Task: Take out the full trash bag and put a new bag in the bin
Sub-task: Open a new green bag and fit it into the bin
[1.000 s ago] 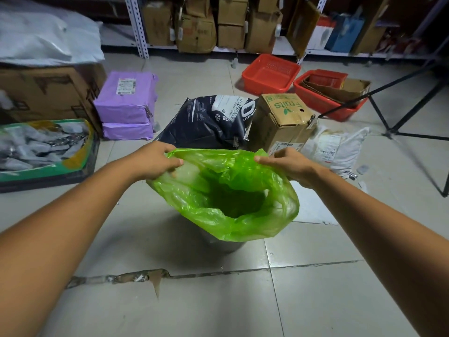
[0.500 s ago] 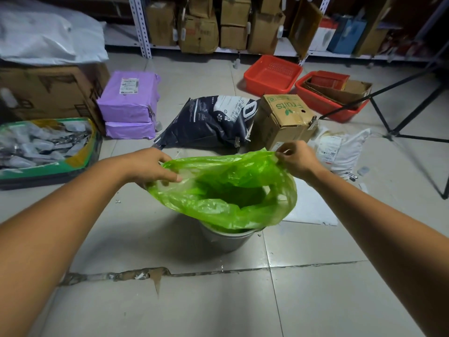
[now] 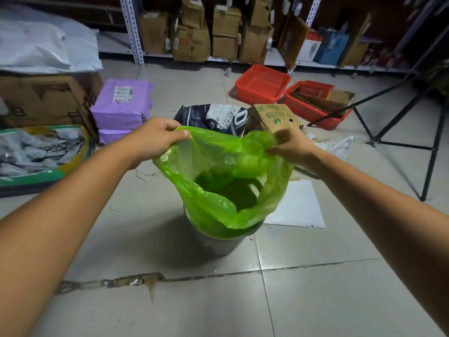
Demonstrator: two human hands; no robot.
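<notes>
**Person fitting a bag into a bin, seen from above the hands.** A small grey bin (image 3: 218, 245) stands on the tiled floor (image 3: 315, 300), and both bare arms reach forward over it. A thin green bag (image 3: 213, 166) has its lower part inside the bin. Its upper part is lifted clear of the rim, and its mouth is spread wide between the two hands.

The left hand (image 3: 155, 138) takes the far-left edge of the mouth, its grip clamped on the plastic with the thumb pressed against curled fingers. The right hand (image 3: 292, 148) takes the far-right edge, where the plastic is bunched. Its grip is likewise closed around the bag, though blur hides the fingertips. The near edge of the mouth sags down to the bin's rim. The inside of the bag reads as dark green, and any contents cannot be made out.

Behind the bin, a dark printed sack (image 3: 211, 116) lies beside a cardboard box (image 3: 274, 116) marked "Fruits". Two red baskets (image 3: 262, 85) sit beyond them. At left, purple parcels (image 3: 121, 105) are stacked next to a large brown carton (image 3: 46, 98), with a green-edged tray (image 3: 48, 177) of silvery packets nearer the viewer. A white sheet (image 3: 298, 207) lies on the floor just right of the bin, and the legs of a black stand (image 3: 401, 132) are at far right. Shelving (image 3: 132, 32) loaded with boxes lines the back wall.
</notes>
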